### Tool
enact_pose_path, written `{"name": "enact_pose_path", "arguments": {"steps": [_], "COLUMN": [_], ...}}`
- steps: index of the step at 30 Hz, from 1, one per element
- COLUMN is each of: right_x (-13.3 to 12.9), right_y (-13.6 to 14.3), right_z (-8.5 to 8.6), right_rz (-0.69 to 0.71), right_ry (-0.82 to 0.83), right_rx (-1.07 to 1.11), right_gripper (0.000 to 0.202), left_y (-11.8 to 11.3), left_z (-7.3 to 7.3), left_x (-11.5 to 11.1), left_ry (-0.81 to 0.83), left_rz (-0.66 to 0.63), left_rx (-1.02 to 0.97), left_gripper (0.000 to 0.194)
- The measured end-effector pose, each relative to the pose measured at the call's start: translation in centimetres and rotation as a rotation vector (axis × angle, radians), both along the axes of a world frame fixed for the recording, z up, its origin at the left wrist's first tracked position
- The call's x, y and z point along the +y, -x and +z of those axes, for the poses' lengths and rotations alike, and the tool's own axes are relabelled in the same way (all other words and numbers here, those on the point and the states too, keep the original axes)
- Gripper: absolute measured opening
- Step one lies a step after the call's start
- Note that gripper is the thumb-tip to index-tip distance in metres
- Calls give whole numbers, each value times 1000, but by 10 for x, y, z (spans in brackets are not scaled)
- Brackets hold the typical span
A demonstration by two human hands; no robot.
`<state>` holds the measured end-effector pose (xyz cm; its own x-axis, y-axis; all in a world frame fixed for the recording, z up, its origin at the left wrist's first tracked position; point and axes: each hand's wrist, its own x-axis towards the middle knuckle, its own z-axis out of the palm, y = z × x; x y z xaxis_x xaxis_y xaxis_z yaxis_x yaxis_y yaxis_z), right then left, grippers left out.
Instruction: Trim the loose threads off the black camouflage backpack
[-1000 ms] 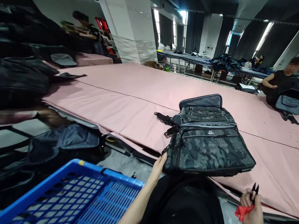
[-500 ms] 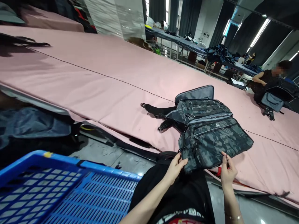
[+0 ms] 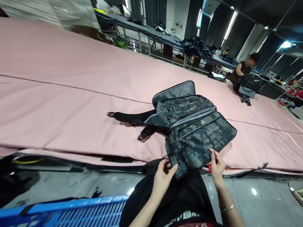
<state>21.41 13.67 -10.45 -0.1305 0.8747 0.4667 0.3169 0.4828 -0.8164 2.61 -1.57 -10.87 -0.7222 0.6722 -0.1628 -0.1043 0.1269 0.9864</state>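
A dark camouflage backpack (image 3: 203, 135) lies opened out on the pink-covered table, its flaps spread and its near end hanging over the front edge towards my lap. Its black shoulder straps (image 3: 132, 117) stretch to the left, with metal buckles at their ends. My left hand (image 3: 164, 173) pinches the bag's near left corner between thumb and fingers, beside a dark zip pull or cord. My right hand (image 3: 217, 165) is closed at the bag's near right edge around a small, dark, slim tool (image 3: 215, 156), too small to name surely; its fingertips touch the fabric.
The long pink table (image 3: 71, 107) runs across the view. A blue plastic crate (image 3: 94, 205) stands at lower left on the grey floor. Farther right, a person (image 3: 243, 69) handles another bag (image 3: 247, 90). Behind is a table with piled dark fabric (image 3: 196, 45).
The view has swung right, so the bag and hands appear farther left and less of the crate shows. Both hands keep their places at the bag's near edge.
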Motion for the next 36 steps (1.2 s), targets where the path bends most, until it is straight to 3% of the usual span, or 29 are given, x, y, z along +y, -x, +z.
{"name": "enact_pose_path", "arguments": {"steps": [3, 5, 8, 13, 18, 20, 26, 32, 36], "right_x": [-1, -3, -8, -23, -39, -45, -61, -63, -65], "right_y": [2, 3, 0, -7, 6, 20, 65, 87, 97], "right_z": [17, 31, 50, 81, 102, 105, 98, 95, 103], "right_rz": [14, 33, 48, 202, 514, 574, 430, 395, 418], "right_ry": [94, 153, 198, 155, -254, -396, -601, -616, -527], "right_rx": [1, -22, -153, -405, -619, -684, -985, -1146, -1243], "right_gripper": [36, 40, 45, 38, 24, 19, 16, 12, 15], "left_y": [10, 19, 26, 22, 17, 16, 15, 15, 16], "left_z": [19, 31, 39, 36, 29, 26, 22, 22, 21], "left_x": [5, 10, 20, 30, 28, 27, 24, 22, 23], "left_ry": [-100, -115, -23, 13, -46, -59, -54, -35, -42], "left_rz": [198, 162, 58, 100, 165, 187, 189, 190, 181], "left_rx": [607, 957, 1201, 1223, 1146, 1114, 1092, 1083, 1085], "left_gripper": [40, 24, 16, 7, 7, 6, 7, 8, 7]}}
